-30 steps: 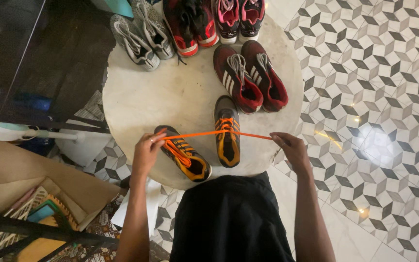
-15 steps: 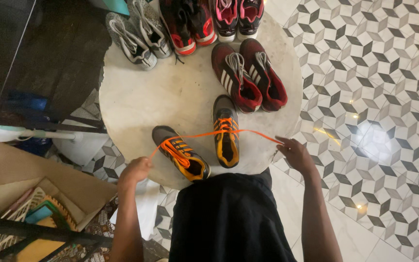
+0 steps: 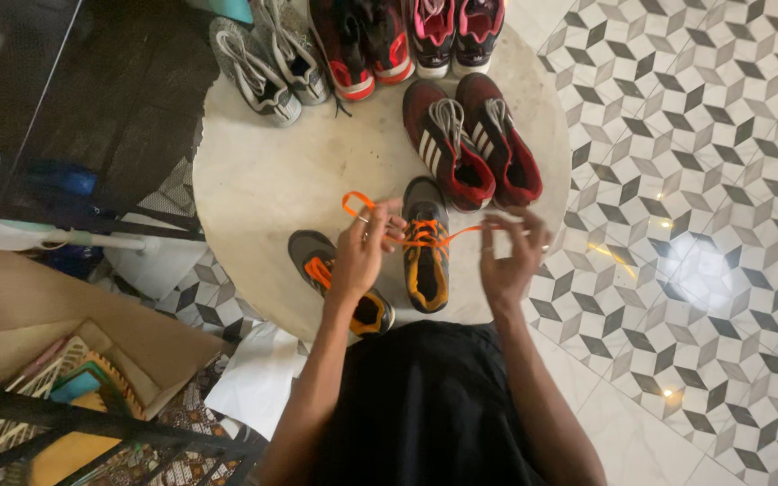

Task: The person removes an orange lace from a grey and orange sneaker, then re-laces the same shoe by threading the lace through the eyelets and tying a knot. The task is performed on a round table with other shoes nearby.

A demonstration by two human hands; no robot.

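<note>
Left hand (image 3: 362, 247) pinches a loop of orange lace (image 3: 357, 203); right hand (image 3: 511, 256) grips the other end. Lace runs from the grey-orange shoe (image 3: 425, 256) on the round table (image 3: 272, 180)

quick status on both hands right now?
Left hand: closed on a loop of the orange lace, over the orange-laced shoe.
Right hand: fingers pinching the lace's other end.

Both hands (image 3: 366, 247) (image 3: 508, 259) pinch, apparently, the orange lace (image 3: 407, 236) over the grey-orange shoe (image 3: 426, 256).
</note>
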